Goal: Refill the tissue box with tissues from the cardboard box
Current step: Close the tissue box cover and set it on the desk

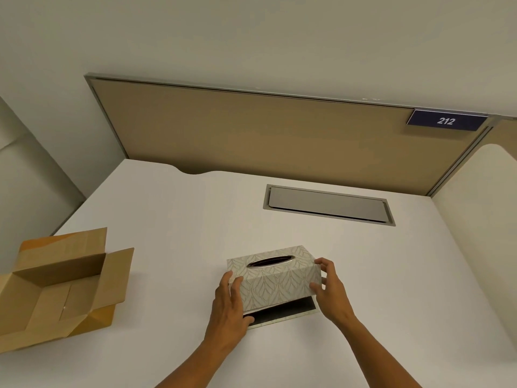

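Observation:
A leaf-patterned tissue box cover point(275, 278) with an oval slot on top sits tilted near the middle of the white desk point(179, 219). Its near edge is lifted off a flat base point(282, 313) with a black inner face. My left hand point(229, 306) grips the cover's left end, thumb down near the base. My right hand point(330, 288) holds the cover's right end with fingers spread around the corner. No tissue shows in the slot. An open cardboard box point(60, 289) stands at the desk's left edge with its flaps up; the inside that I can see looks bare.
A grey cable hatch point(328, 205) is set flush into the desk behind the tissue box. A tan partition panel point(265, 130) runs along the back, with a blue sign reading 212 point(445, 120) at its right end. A second desk point(475, 219) adjoins on the right.

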The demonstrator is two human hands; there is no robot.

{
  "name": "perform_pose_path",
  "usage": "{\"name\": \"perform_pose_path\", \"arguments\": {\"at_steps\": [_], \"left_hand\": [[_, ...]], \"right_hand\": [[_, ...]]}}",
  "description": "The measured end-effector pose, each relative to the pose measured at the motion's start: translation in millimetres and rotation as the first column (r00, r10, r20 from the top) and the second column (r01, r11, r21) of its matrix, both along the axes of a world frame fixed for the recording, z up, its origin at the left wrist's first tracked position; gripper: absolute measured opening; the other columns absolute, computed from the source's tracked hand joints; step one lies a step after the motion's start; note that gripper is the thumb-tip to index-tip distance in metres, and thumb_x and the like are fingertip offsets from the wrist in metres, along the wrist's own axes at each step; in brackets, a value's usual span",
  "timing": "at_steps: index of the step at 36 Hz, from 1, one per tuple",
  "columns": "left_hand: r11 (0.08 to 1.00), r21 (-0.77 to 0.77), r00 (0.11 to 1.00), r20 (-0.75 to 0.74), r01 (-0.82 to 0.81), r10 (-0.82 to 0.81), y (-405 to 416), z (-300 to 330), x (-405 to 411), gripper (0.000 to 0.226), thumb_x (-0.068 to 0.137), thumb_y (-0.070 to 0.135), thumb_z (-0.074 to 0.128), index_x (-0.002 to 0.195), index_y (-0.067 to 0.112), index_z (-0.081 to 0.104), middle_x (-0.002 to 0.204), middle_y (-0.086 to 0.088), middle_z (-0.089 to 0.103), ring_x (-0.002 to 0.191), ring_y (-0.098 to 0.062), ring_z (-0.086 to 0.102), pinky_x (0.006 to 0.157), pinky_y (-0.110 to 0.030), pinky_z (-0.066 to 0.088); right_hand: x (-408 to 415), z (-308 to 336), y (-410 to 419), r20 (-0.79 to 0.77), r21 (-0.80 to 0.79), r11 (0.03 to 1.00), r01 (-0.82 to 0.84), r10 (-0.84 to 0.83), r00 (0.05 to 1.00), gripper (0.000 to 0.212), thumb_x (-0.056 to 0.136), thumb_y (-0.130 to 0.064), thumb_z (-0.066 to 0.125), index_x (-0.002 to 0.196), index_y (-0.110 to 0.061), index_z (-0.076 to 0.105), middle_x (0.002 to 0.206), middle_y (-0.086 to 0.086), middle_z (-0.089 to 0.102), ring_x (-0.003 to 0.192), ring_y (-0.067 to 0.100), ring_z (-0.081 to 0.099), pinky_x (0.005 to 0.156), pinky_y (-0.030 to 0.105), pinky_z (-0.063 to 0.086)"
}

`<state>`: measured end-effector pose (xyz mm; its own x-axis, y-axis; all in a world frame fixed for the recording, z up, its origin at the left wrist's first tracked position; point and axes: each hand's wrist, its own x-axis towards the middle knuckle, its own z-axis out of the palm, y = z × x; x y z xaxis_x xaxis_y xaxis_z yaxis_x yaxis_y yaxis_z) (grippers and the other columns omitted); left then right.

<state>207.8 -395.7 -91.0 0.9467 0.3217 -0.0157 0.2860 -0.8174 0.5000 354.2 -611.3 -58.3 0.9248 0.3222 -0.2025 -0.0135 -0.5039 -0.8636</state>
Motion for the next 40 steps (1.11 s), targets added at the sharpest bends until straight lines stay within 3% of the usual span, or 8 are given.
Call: {"name": "perform_pose_path", "arguments": {"at_steps": [7,12,15,19,23,29,34,40], "left_hand": [[0.999,-0.004,0.999,0.029,0.042,-0.042,-4.6,-8.1,-8.8,0.091,0.074,0.025,0.084,0.135,0.023,0.017,0.152,-0.013,0.015,0.134,-0.029,0.040,0.104,-0.038,0.047],[0.997,-0.029,0.996,0.043,0.075,-0.074,-7.3,-14.4,-18.7,0.083,0.072,0.015,0.085,0.131,0.022,0.028,0.147,-0.011,0.018,0.117,-0.029,0.057,0.090,-0.035,0.057],[0.996,-0.039,0.997,0.034,0.076,-0.074,-9.6,-16.1,-22.9,0.073,0.078,0.008,0.077,0.129,0.023,0.027,0.146,-0.009,0.015,0.104,-0.027,0.062,0.084,-0.031,0.057],[0.997,-0.040,0.997,-0.007,0.071,-0.071,-12.5,-14.0,-25.3,0.060,0.086,0.012,0.070,0.129,0.021,0.030,0.146,-0.010,0.017,0.105,-0.024,0.061,0.084,-0.028,0.056],[0.997,-0.045,0.995,-0.072,0.066,-0.069,-12.0,-13.7,-29.3,0.044,0.092,0.017,0.064,0.131,0.015,0.043,0.145,-0.008,0.018,0.111,-0.017,0.058,0.085,-0.016,0.049],[0.992,-0.073,0.988,-0.104,0.102,-0.110,-11.0,-19.4,-32.9,0.044,0.092,0.005,0.059,0.129,0.023,0.042,0.142,-0.004,0.014,0.117,-0.010,0.057,0.083,-0.007,0.047],[0.993,-0.065,0.989,-0.102,0.098,-0.105,-12.8,-18.1,-33.3,0.041,0.092,0.005,0.060,0.124,0.025,0.044,0.142,-0.005,0.018,0.118,-0.012,0.055,0.083,-0.003,0.042],[0.998,-0.014,0.996,-0.052,0.066,-0.067,-15.6,-7.6,-33.8,0.028,0.095,0.022,0.055,0.121,0.026,0.045,0.142,-0.005,0.023,0.120,-0.020,0.048,0.094,-0.019,0.045]], "right_hand": [[-13.9,-7.0,-8.9,-0.037,0.042,0.998,0.038,-0.036,0.999,0.044,0.097,0.006,0.051,0.123,-0.029,0.041,0.122,-0.013,0.054,0.105,0.009,0.063,0.067,0.016,0.060],[-23.0,-15.6,-16.5,-0.106,0.083,0.994,0.067,-0.058,0.993,0.054,0.093,0.008,0.045,0.113,-0.042,0.045,0.118,-0.022,0.061,0.097,0.001,0.070,0.068,0.025,0.061],[-25.8,-21.9,-19.9,-0.127,0.087,0.992,0.089,-0.077,0.989,0.053,0.094,0.004,0.043,0.112,-0.045,0.047,0.112,-0.024,0.068,0.090,0.019,0.071,0.071,0.036,0.058],[-30.0,-26.0,-20.5,-0.134,0.081,0.992,0.098,-0.087,0.987,0.047,0.095,-0.001,0.043,0.113,-0.043,0.047,0.123,-0.009,0.063,0.100,0.037,0.065,0.083,0.051,0.058],[-35.4,-31.9,-20.2,-0.131,0.076,0.990,0.118,-0.108,0.986,0.041,0.093,-0.009,0.053,0.107,-0.047,0.049,0.114,0.021,0.062,0.095,0.045,0.061,0.074,0.038,0.050],[-38.7,-35.9,-20.1,-0.090,0.066,0.989,0.129,-0.123,0.988,0.026,0.094,-0.033,0.067,0.111,-0.041,0.049,0.124,-0.010,0.060,0.094,0.029,0.063,0.086,0.041,0.056],[-38.2,-41.0,-21.4,-0.065,0.047,0.991,0.127,-0.123,0.990,0.029,0.093,-0.033,0.069,0.111,-0.040,0.047,0.126,-0.012,0.057,0.094,0.028,0.063,0.089,0.043,0.056],[-36.0,-42.0,-22.8,-0.052,0.032,0.996,0.084,-0.082,0.995,0.028,0.096,-0.030,0.066,0.112,-0.040,0.046,0.127,-0.010,0.056,0.104,0.019,0.061,0.091,0.039,0.055]]}}
